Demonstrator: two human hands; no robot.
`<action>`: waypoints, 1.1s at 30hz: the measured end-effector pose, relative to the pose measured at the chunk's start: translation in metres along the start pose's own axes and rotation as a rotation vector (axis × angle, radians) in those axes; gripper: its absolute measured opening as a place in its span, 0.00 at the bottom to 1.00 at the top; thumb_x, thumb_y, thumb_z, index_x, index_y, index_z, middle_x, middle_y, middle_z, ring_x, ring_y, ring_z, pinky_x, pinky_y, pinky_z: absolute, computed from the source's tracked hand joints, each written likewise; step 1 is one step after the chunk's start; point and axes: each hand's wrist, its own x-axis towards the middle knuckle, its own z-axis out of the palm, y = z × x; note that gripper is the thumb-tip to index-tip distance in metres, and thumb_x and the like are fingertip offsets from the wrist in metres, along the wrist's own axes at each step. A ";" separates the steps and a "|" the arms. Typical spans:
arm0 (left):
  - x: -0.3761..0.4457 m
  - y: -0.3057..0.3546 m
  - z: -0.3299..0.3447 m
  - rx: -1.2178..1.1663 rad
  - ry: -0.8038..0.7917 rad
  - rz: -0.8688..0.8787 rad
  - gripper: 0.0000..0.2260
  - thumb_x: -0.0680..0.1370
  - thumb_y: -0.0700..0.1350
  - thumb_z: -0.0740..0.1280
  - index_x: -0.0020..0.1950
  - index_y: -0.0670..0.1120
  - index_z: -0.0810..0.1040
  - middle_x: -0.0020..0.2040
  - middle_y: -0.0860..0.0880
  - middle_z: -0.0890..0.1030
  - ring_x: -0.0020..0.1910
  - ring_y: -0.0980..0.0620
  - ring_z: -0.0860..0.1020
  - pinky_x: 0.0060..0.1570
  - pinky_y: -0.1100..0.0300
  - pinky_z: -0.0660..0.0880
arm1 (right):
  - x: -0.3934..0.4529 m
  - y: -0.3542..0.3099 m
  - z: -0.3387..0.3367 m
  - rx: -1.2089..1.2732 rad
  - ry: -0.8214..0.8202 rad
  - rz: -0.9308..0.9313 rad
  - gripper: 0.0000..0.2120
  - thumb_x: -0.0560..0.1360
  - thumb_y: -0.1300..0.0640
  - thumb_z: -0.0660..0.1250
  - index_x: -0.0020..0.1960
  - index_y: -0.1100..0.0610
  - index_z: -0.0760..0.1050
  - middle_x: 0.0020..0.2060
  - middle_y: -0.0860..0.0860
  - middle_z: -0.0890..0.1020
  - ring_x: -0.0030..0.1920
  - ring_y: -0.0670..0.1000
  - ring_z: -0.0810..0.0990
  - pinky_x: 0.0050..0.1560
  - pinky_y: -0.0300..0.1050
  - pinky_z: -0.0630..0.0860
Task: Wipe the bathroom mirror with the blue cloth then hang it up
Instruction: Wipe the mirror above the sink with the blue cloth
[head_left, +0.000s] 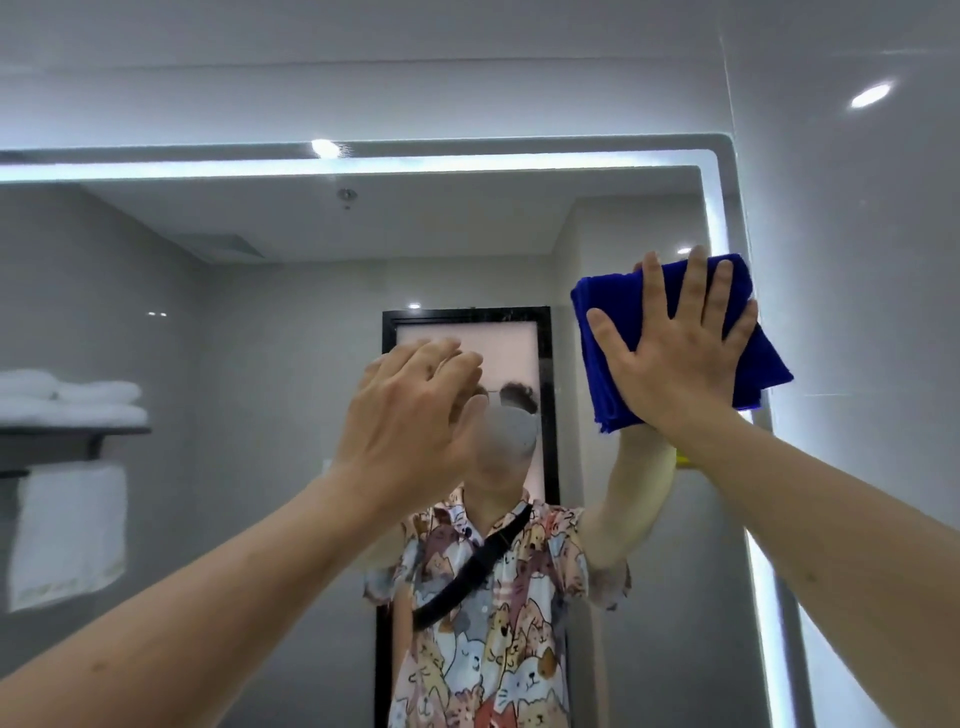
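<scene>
A large wall mirror (260, 291) with a lit white border fills the view. A folded blue cloth (602, 358) is pressed flat against the glass near the mirror's upper right corner. My right hand (675, 353) lies spread over the cloth, palm on it, fingers apart and pointing up. My left hand (410, 415) is raised at the middle of the mirror, fingers loosely together, holding nothing; whether it touches the glass I cannot tell.
The mirror reflects a person in a patterned shirt, a dark-framed door, and a shelf of folded white towels (72, 400) with a towel hanging below (67, 535) at the left. Grey tiled wall (857, 260) lies right of the mirror.
</scene>
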 end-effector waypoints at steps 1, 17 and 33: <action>-0.002 -0.006 -0.001 -0.002 0.001 -0.006 0.18 0.77 0.52 0.66 0.64 0.46 0.81 0.64 0.45 0.82 0.64 0.43 0.78 0.64 0.46 0.72 | -0.002 -0.011 0.001 0.003 -0.006 -0.006 0.41 0.78 0.26 0.39 0.84 0.47 0.46 0.83 0.57 0.46 0.83 0.62 0.42 0.79 0.71 0.43; -0.068 -0.171 -0.089 0.051 0.065 -0.093 0.19 0.77 0.54 0.61 0.61 0.47 0.81 0.67 0.44 0.80 0.68 0.43 0.75 0.68 0.45 0.72 | -0.070 -0.292 0.028 0.041 -0.024 -0.243 0.41 0.79 0.27 0.41 0.84 0.50 0.46 0.83 0.60 0.47 0.82 0.65 0.43 0.77 0.73 0.43; -0.127 -0.361 -0.167 0.129 -0.027 -0.232 0.21 0.77 0.54 0.62 0.66 0.47 0.79 0.68 0.45 0.79 0.68 0.44 0.75 0.67 0.45 0.72 | -0.121 -0.463 0.050 0.005 -0.042 -0.263 0.40 0.80 0.27 0.42 0.84 0.50 0.47 0.83 0.60 0.46 0.82 0.64 0.43 0.77 0.73 0.44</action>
